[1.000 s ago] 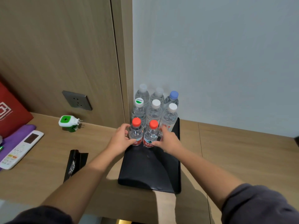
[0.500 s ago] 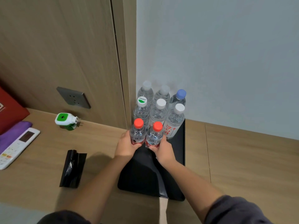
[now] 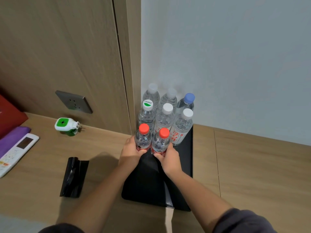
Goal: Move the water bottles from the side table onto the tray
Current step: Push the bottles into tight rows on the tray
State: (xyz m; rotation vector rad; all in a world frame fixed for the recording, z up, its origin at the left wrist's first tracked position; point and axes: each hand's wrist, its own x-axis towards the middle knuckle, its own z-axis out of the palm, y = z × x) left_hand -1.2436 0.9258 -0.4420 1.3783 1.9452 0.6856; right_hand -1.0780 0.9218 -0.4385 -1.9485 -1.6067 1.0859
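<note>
Pale wood tabletop [image 3: 252, 174] runs along a grey wall and a wood-panelled one. A black tray [image 3: 148, 187] lies on it beneath the hands and reaches back toward the person.

The left hand [image 3: 132, 153] curls round the lower body of the left red-capped bottle [image 3: 143, 139], thumb across its red label. The right hand [image 3: 170, 159] grips the right red-capped bottle [image 3: 160, 142] just as low. Both bottles are upright and touch side by side between the two hands, over the tray's far half. Fingers hide their bases, so I cannot tell whether they rest on the tray or hang just above it.

Just beyond the hands six more bottles stand upright, packed into the wall corner in two rows. The nearer row holds a green-and-white-capped bottle [image 3: 146, 113], a middle white-capped bottle [image 3: 165, 118] and a red-lettered bottle [image 3: 182, 130], which stands on the tray's far right corner. Behind them are a left pale-capped bottle [image 3: 152, 94], a middle pale-capped bottle [image 3: 170, 97] and a blue-capped bottle [image 3: 186, 102].

Left of the left hand a folded black bag [image 3: 74, 177] lies on the tabletop. Farther left and beyond it a green plug-in device [image 3: 66, 126] sits below a wall socket [image 3: 74, 101]. A white remote [image 3: 15, 152], a purple cloth [image 3: 12, 137] and a red bag [image 3: 10, 115] lie well to the left.
</note>
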